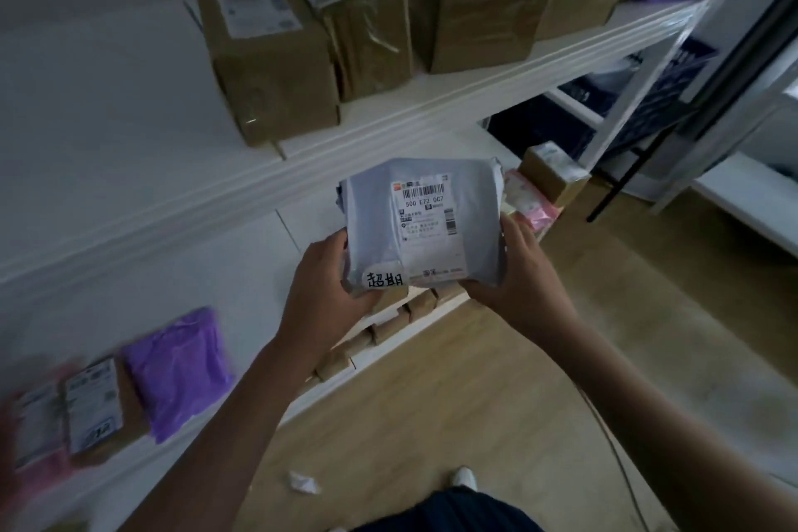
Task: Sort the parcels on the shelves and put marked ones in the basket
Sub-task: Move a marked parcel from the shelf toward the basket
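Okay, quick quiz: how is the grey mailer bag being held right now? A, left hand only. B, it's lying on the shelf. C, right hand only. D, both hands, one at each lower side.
D: the left hand and right hand each grip a lower side of the grey mailer bag, which is held up in front of the shelf.

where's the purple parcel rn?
Head view, lower left: the purple parcel lies on the lower shelf, right beside a labelled cardboard box.

I hold the grey plastic mailer parcel between my left hand and right hand — brown cardboard boxes on the white shelf behind, purple plastic bag lower left.
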A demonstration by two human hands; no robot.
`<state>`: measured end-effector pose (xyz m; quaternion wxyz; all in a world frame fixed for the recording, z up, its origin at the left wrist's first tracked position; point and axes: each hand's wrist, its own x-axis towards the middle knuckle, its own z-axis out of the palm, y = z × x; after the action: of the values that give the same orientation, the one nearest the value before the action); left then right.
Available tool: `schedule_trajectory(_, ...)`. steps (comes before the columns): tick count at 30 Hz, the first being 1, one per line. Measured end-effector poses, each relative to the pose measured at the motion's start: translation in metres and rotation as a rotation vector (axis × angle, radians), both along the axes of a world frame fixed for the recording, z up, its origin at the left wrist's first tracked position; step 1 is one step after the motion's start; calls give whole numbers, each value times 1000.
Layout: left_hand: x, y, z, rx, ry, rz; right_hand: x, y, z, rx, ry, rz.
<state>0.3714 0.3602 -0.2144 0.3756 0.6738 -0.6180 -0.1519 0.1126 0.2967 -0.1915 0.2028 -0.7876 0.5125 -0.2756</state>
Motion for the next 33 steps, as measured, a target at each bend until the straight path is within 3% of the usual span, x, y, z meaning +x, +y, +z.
schedule_trajectory(11, -129, -77, 30, 28, 5, -125, -136, -37, 31, -128, 106, -145)
schedule_trajectory(15, -179, -96, 31, -13, 44, -174, -182, -41, 34, -123, 125, -214)
schedule_trajectory(26, -330, -159, 26, -109, -61, -412, -332, -41, 36, -130, 204, -476)
schedule_trajectory(33, -409, -227, 27, -120, -36, -513, -401, -86, 32, -128, 243, -580)
